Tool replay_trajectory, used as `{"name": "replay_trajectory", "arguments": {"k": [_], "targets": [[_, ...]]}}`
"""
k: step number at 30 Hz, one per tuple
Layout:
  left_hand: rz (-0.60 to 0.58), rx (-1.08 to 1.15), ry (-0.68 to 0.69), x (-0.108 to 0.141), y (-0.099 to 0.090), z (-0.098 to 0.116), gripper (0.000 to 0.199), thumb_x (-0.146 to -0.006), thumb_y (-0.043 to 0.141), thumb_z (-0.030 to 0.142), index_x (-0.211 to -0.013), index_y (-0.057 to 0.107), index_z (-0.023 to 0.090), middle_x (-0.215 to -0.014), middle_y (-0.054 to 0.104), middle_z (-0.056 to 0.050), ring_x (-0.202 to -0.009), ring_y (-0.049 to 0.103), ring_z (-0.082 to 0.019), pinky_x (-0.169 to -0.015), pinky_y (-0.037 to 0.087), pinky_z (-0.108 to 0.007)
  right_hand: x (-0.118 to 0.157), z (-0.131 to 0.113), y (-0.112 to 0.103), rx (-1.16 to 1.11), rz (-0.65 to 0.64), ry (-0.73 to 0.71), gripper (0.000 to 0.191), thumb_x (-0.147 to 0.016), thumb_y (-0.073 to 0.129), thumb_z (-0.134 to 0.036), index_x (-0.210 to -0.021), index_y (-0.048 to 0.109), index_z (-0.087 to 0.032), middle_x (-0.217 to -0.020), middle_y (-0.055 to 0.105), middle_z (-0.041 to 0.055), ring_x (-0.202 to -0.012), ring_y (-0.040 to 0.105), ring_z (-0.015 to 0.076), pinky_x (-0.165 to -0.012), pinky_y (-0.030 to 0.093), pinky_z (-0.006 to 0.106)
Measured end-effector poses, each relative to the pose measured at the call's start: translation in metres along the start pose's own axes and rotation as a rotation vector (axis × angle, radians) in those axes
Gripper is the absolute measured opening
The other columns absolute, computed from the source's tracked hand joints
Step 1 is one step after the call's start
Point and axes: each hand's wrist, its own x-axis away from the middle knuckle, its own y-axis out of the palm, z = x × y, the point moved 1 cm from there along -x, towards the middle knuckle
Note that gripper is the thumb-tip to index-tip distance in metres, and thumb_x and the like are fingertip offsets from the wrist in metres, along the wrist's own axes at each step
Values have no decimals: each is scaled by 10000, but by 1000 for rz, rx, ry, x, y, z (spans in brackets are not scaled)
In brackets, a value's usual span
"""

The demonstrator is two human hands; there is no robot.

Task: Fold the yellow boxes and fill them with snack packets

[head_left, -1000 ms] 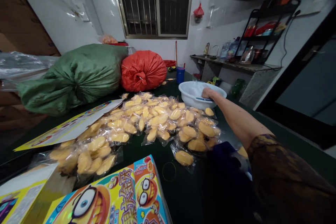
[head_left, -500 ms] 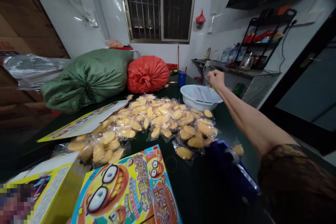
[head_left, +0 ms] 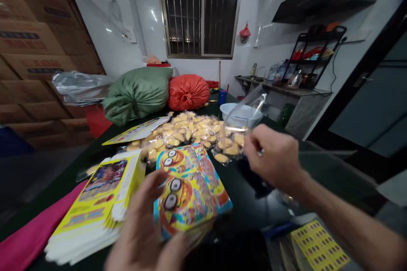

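My right hand point(head_left: 271, 152) is closed on a clear plastic bag point(head_left: 243, 112), which rises from the fist in front of the white basin. My left hand point(head_left: 143, 224), blurred, has thumb and fingers apart beside colourful cartoon-face boxes point(head_left: 187, 194); whether it touches them I cannot tell. To its left lies a stack of flat yellow-and-white cartons point(head_left: 92, 203). Beyond the boxes spreads a heap of yellow, oval pieces in clear wrappers point(head_left: 193, 129). Behind my right hand, a dark blue object is mostly hidden.
At the back of the dark table point(head_left: 254, 216) lie a green sack point(head_left: 140, 93) and a red sack point(head_left: 189, 92). A white basin point(head_left: 246, 114) and blue cup point(head_left: 222, 96) stand right of them. Yellow label sheets point(head_left: 319, 245) lie low at right. Brown cartons point(head_left: 34, 46) are stacked at left.
My right hand has come back from above the basin toward me, with the clear bag stretched out of it. My left hand has entered view beside the cartoon boxes. The camera view has shifted.
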Motion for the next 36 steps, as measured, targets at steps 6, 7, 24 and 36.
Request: {"name": "replay_trajectory", "arguments": {"k": [6,7,24,36], "targets": [[-107,363,-271,9,73,17,716,-640,778,352,-1275,488,196,-1136,643,-116,-945,663,-202,-806,553,-317,84,-88,-12,-136,-96,50,261,-850,449,-156,-594,455,-205,-548,521,7,-476,467,129,-484,295,280],[-94,381,-283,9,74,14,574,-676,750,368,-1179,551,174,-983,677,-82,-831,667,-162,-744,551,-278,91,-95,-15,-198,-127,59,256,-859,447,-160,-608,458,-208,-560,536,9,-477,476,130,-478,311,278],[-335,207,-301,6,-7,15,418,-687,714,541,-767,571,157,-515,543,59,-358,397,-40,-358,276,-169,93,-64,-31,-1122,-609,547,267,-804,607,-408,-696,566,-168,-511,530,-29,-446,490,93,-456,403,225],[-149,340,-534,12,-49,15,363,-570,827,423,-620,629,123,-496,562,25,-378,424,-33,-364,291,-155,76,-67,-4,-1092,-726,513,296,-793,622,-415,-625,541,-184,-463,394,-61,-394,295,51,-354,173,206]]}}
